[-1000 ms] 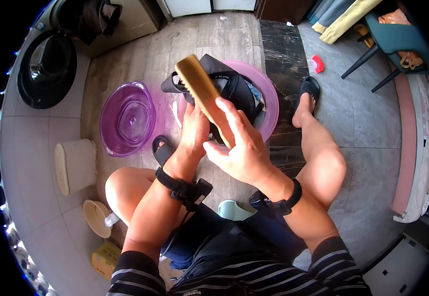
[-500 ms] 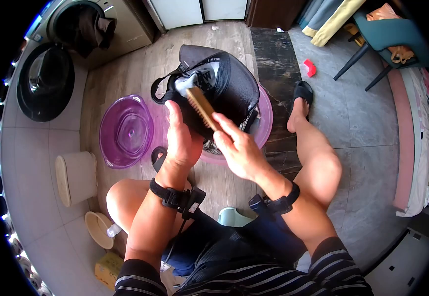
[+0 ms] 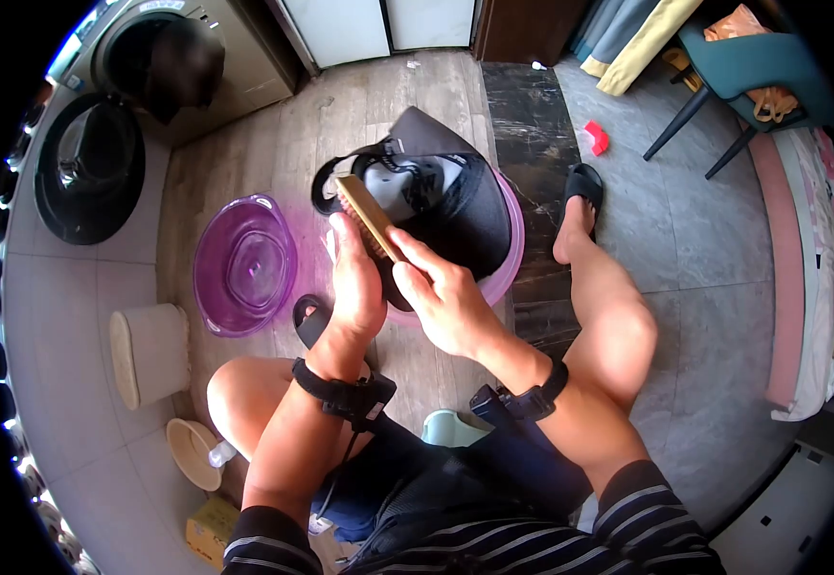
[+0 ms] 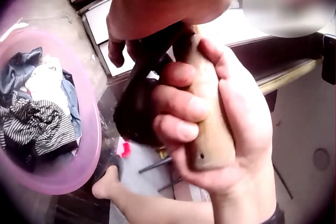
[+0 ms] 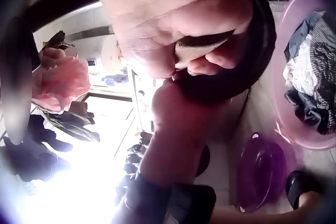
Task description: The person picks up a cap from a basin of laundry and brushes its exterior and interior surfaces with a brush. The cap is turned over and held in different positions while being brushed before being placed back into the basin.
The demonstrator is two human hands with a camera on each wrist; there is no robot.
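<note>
My right hand (image 3: 450,302) grips a wooden brush (image 3: 369,211), its bristles facing down and left against the strap side of a black cap (image 3: 479,220). The cap is tilted with its grey printed lining showing, above a pink basin (image 3: 515,244). My left hand (image 3: 354,287) holds the cap from the near left side, thumb up beside the bristles; its fingers are mostly hidden behind the cap. In the left wrist view, the right fingers curl round the brush handle (image 4: 212,129), and the dark cap (image 4: 136,108) hangs under my left hand.
Clothes (image 4: 39,119), some striped, fill the pink basin. A purple basin (image 3: 244,268) stands to its left on the floor. A washing machine (image 3: 244,57) with its door open is at the back left. A chair (image 3: 762,72) stands at the back right.
The brush first swung down and right onto the cap, then shifted slightly left toward the strap. The cap was turned so its lining faces up. My left hand rotated, showing its palm side.
</note>
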